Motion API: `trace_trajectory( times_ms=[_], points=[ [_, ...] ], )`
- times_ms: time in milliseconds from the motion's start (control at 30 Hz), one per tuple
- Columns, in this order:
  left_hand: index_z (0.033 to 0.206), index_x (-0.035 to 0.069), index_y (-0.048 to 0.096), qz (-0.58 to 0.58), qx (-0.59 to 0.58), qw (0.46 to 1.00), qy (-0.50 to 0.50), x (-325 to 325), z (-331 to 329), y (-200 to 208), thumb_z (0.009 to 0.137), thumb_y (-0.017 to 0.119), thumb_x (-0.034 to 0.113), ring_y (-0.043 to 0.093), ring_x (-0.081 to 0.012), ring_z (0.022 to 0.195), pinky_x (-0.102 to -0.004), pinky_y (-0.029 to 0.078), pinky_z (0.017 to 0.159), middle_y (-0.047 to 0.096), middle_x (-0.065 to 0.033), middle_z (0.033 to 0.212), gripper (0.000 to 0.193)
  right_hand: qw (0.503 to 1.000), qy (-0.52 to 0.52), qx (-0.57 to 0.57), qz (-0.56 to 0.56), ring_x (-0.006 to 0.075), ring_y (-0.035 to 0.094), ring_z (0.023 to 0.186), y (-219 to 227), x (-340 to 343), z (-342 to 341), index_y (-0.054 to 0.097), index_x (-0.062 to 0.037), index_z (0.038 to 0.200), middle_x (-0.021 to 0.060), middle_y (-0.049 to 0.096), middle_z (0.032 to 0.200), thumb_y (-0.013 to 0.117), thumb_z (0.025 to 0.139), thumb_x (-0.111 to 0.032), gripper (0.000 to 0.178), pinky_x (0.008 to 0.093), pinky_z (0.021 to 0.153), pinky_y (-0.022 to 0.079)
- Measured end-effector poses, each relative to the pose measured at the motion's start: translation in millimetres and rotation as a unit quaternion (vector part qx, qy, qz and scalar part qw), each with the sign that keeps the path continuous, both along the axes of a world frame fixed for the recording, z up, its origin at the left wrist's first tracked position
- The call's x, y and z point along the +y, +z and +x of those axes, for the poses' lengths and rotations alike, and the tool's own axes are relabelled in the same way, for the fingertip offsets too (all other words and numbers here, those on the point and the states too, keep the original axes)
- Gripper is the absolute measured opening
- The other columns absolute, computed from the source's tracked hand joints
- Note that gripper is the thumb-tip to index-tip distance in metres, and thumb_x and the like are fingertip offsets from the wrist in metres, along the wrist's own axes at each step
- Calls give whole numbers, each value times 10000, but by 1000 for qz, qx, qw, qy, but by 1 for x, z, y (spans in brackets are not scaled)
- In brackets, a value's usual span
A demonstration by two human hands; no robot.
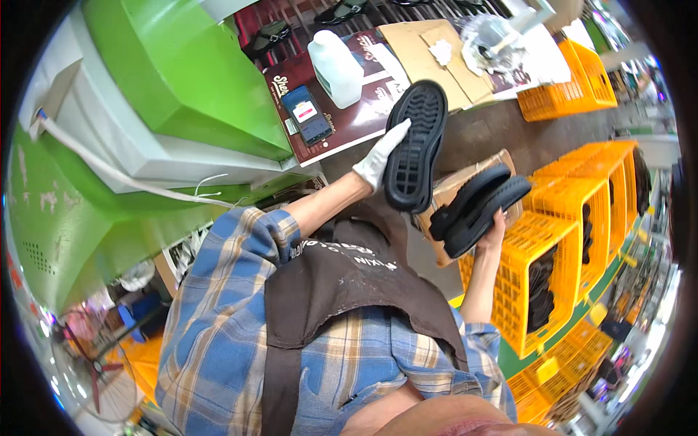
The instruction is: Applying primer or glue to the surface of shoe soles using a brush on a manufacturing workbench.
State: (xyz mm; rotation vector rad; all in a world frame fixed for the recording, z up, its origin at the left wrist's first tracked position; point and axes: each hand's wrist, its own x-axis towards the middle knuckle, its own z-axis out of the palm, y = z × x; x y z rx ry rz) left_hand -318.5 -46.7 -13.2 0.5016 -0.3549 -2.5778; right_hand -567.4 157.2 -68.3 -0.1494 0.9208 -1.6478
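My left hand (pixel 379 156), in a white glove, is closed on the edge of black shoe soles (pixel 417 149). The front one shows its open, gridded side, and the rim of another seems to sit right behind it. To the right, my bare right hand (pixel 494 232) grips a pair of black shoe soles (pixel 481 207) from below. These two lie side by side, tilted, with their thick edges showing. Most of the right fingers are hidden behind them. An open cardboard box (pixel 502 161) is partly covered by this pair.
Ahead is a table with a dark red printed cover (pixel 342 127), bearing a phone (pixel 307 115), a white jug (pixel 336 69) and flattened cardboard (pixel 429 58). Orange crates (pixel 552 225) with black pieces stand at my right. A green machine (pixel 189 80) fills the left, with a white cable (pixel 123 171).
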Motion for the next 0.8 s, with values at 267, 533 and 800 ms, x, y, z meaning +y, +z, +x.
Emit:
trace_trajectory(
  times_ms=[267, 533, 800],
  points=[
    [1219, 49, 501, -169, -225, 920, 273, -126, -67, -32, 891, 596, 246, 617, -141, 883, -277, 517, 794, 615, -61, 1057, 394, 958, 253, 65, 117, 272, 613, 995, 5, -262, -106, 515, 13, 1199, 143, 616, 1115, 667, 805, -157, 455, 400, 923, 478],
    [1300, -108, 334, -160, -582, 739, 299, -162, -79, -46, 774, 708, 409, 518, -263, 1115, -328, 403, 957, 513, -204, 1237, 827, 875, 425, 139, 185, 185, 616, 958, -21, -407, -64, 537, 16, 1181, 103, 636, 1072, 716, 787, -339, 560, 323, 885, 475],
    [1381, -127, 113, -266, -737, 607, 132, -131, -86, -53, 714, 650, 564, 205, -458, 1327, -435, 237, 1086, 154, -359, 1420, 1100, 684, 334, 634, 136, 374, 474, 1193, -51, -433, -29, 371, 144, 1284, 304, 474, 1263, 691, 683, -537, 964, 362, 1017, 356]
  ],
)
